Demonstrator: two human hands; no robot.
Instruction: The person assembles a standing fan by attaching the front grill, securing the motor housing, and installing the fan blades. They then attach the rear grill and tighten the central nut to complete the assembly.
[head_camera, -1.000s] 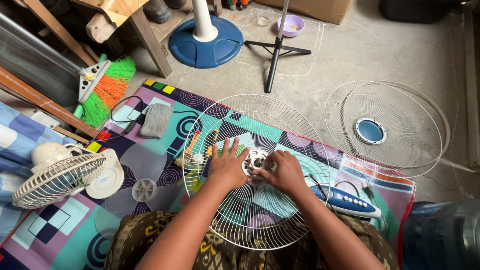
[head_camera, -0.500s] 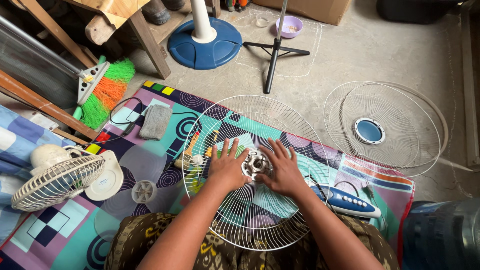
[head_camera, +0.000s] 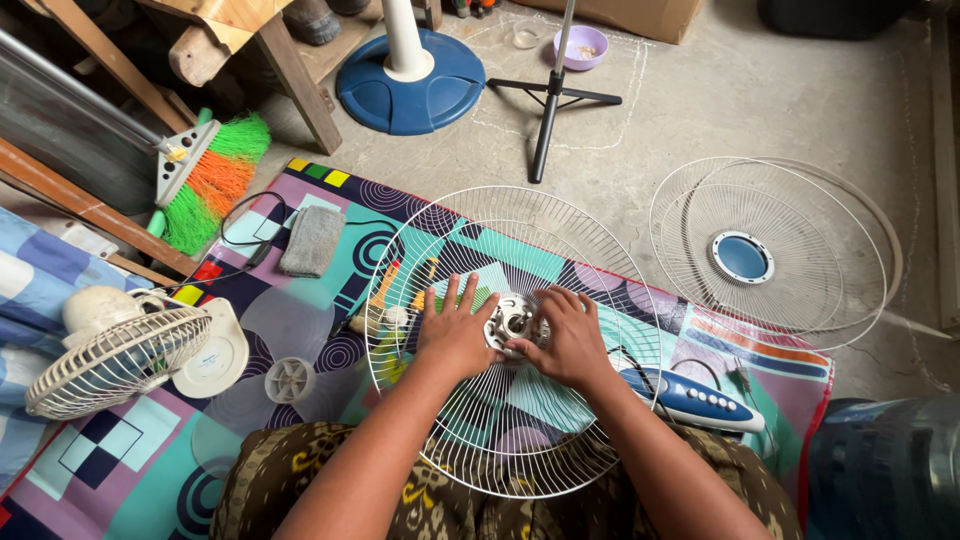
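A white wire fan guard (head_camera: 560, 235) lies across my lap and a colourful patterned mat (head_camera: 300, 330). My left hand (head_camera: 452, 330) rests flat on the wires just left of the guard's round metal hub (head_camera: 512, 322), fingers spread. My right hand (head_camera: 565, 335) is curled around the hub's right side, fingertips on its rim. Both forearms reach in from the bottom of the view.
A second wire guard with a blue centre (head_camera: 770, 255) lies on the concrete floor at right. A blue-and-white control housing (head_camera: 690, 398) sits by my right arm. A small white fan (head_camera: 115, 350), a grey cloth (head_camera: 311, 240), a green-orange broom (head_camera: 205, 175), a blue stand base (head_camera: 410, 80) and a black tripod (head_camera: 548, 100) surround the mat.
My hands have stayed on the hub; the right fingers have shifted slightly around its rim. The guard has hardly moved.
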